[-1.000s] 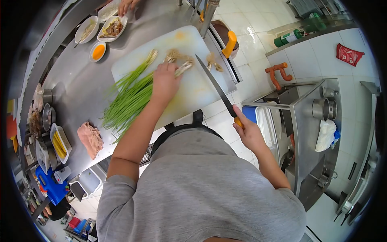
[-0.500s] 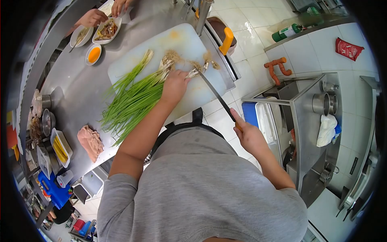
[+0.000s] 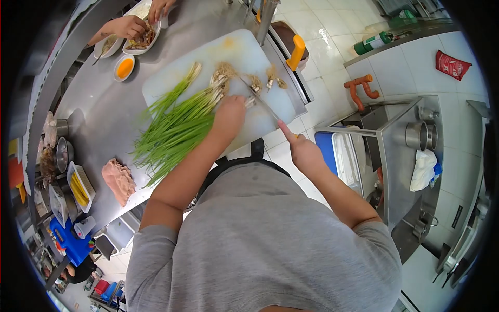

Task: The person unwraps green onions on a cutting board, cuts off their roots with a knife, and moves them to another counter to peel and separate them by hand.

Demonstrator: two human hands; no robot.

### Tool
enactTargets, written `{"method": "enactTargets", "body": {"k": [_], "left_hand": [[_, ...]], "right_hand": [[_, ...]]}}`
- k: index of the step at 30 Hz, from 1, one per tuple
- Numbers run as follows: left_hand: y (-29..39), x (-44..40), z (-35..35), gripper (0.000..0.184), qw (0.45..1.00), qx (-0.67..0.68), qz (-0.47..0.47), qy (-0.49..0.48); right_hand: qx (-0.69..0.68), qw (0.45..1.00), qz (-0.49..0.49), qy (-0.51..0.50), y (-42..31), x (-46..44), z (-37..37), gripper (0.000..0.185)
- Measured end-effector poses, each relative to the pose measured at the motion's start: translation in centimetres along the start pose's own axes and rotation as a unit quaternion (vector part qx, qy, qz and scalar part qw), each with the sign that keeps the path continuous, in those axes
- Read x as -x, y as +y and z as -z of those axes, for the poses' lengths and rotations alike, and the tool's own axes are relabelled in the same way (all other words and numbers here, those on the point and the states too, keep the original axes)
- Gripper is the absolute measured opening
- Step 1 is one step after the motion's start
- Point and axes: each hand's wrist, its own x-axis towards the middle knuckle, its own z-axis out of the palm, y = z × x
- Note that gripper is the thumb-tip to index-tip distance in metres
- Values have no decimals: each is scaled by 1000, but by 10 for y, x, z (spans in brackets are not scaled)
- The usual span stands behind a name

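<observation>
On the white cutting board (image 3: 265, 112) lies a thick bunch of green onions (image 3: 179, 125), roots toward the far right and green leaves hanging past the board's left edge. My left hand (image 3: 230, 115) is closed over the stalks near their white ends. In my right hand (image 3: 305, 153) is a knife (image 3: 267, 107), gripped by its handle. The blade reaches over the board beside the white ends, its tip near cut-off root ends (image 3: 254, 83). More root trimmings (image 3: 271, 74) lie at the board's right side. A smaller bundle of green onions (image 3: 192, 75) rests beyond the main bunch.
Another person's hands (image 3: 132, 26) are over a dish of food (image 3: 140, 44) at the far left. Near them sits a bowl of orange liquid (image 3: 124, 68). A pink cloth-like item (image 3: 118, 181) lies on the steel table (image 3: 93, 114). A yellow handle (image 3: 296, 52) rises past the board.
The knife has swung its tip left and away from me, and its blade now lies more diagonally. My left hand has shifted slightly back along the stalks. Cut root ends have separated from the bunch.
</observation>
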Motion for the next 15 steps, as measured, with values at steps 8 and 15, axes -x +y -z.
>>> {"method": "enactTargets", "body": {"k": [8,15], "left_hand": [[-30,7,39,23,992,-76,83,48],[-47,4,26,19,976,-186,84,71]], "right_hand": [[-155,986,25,58,17,4,7,63],[-225,974,4,24,8,25,28,61]]}}
